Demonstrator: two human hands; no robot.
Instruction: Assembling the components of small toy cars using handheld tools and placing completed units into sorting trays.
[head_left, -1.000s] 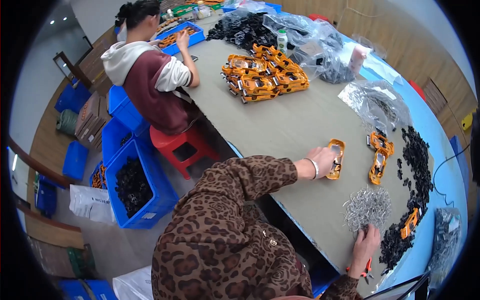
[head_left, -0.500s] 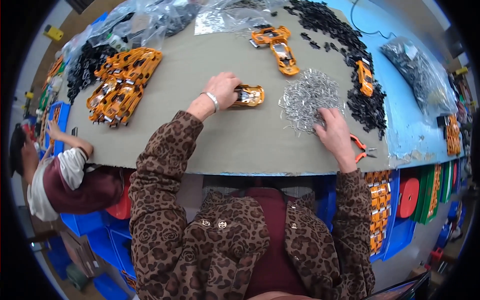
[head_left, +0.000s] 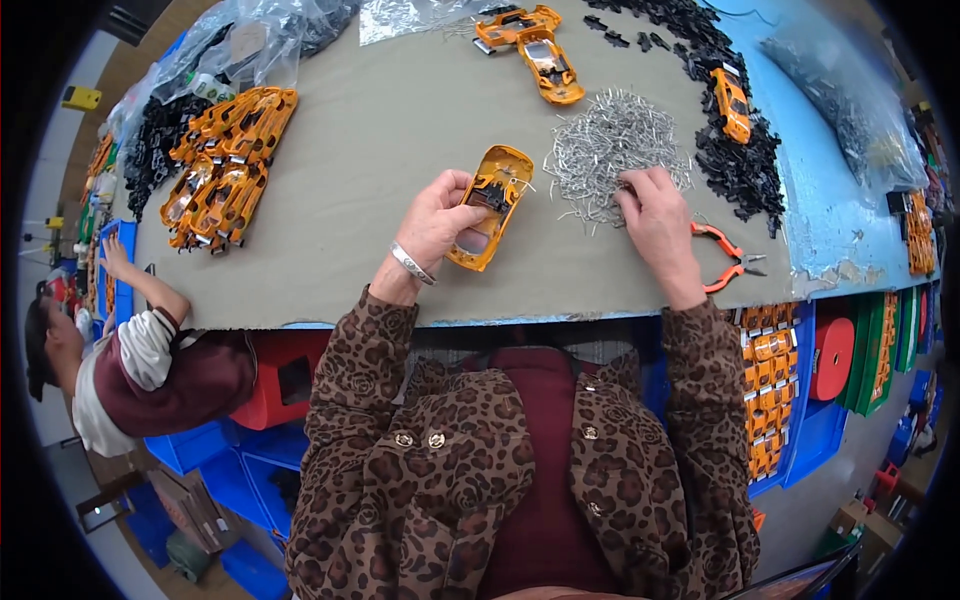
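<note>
My left hand (head_left: 433,225) grips an orange toy car body shell (head_left: 507,170), raised on a slant with its hollow inside and black inner parts facing up. A thin metal piece sticks out at the shell's right side. My right hand (head_left: 658,225) is at the lower right edge of a heap of small silvery metal pins (head_left: 600,150). Its thumb and fingers are pinched together there; whatever is between them is hidden. Beside the right wrist lie orange-handled pliers (head_left: 738,262).
Stacked orange car shells (head_left: 225,165) sit at the left. More shells (head_left: 548,65) lie beyond the pins, and black parts (head_left: 745,175) spread along the right. A plastic bag (head_left: 840,110) rests on the blue surface. A co-worker (head_left: 165,365) is at the far left.
My left hand has lifted the car shell from the tabletop, turned it over and drawn it nearer. My right hand stays at the pin heap, its fingers now pinched. The view has shifted slightly.
</note>
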